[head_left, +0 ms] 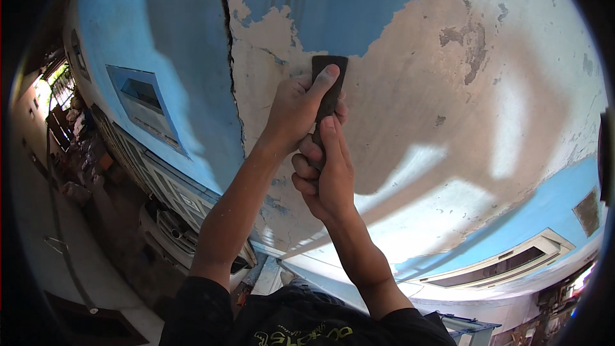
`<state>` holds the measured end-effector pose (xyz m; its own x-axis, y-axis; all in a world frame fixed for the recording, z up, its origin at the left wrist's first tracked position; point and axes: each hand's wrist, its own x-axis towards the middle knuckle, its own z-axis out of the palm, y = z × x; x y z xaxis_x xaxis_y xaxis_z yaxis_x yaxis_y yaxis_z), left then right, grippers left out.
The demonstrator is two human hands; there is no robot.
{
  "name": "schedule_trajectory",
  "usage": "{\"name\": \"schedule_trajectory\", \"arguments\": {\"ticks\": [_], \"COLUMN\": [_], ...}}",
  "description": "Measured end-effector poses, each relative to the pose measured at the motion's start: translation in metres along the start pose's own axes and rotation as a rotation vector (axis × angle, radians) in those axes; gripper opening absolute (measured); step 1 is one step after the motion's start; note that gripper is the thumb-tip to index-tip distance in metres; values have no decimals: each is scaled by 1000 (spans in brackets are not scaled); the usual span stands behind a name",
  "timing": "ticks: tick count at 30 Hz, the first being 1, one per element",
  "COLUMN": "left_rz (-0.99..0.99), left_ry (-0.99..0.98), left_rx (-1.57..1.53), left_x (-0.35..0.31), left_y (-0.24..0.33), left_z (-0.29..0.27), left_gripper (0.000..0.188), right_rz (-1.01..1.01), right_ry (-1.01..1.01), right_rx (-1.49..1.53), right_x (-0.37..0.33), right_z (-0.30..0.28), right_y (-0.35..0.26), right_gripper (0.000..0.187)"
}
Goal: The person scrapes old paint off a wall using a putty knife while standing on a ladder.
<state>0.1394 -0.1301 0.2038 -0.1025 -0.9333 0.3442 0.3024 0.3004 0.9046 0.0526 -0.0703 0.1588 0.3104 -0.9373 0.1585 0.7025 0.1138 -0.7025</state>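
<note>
One dark scraper [331,98] is held by two hands in front of one wall [416,102]. Its broad end is placed at the lower border of one large blue paint patch [346,13], where pale plaster begins; whether the wall is pressed cannot be told. By the left hand [296,107] the blade is gripped, with one thumb laid along its face and the fingers wrapped behind. By the right hand [332,170] the handle is closed around, lower down. One long crack [229,45] and two windows [146,104] are also seen.
</note>
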Motion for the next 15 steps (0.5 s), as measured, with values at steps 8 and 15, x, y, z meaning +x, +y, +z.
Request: {"name": "schedule_trajectory", "arguments": {"ticks": [8, 15], "left_rz": [88, 69], "left_ry": [13, -12], "left_rx": [70, 105], "left_x": [4, 3], "left_y": [6, -4], "left_z": [-1, -2], "left_gripper": [47, 47], "right_rz": [-25, -28], "right_ry": [-39, 33], "right_rx": [-25, -48], "right_x": [11, 3], "right_z": [6, -5], "right_y": [-6, -2], "right_gripper": [33, 32]}}
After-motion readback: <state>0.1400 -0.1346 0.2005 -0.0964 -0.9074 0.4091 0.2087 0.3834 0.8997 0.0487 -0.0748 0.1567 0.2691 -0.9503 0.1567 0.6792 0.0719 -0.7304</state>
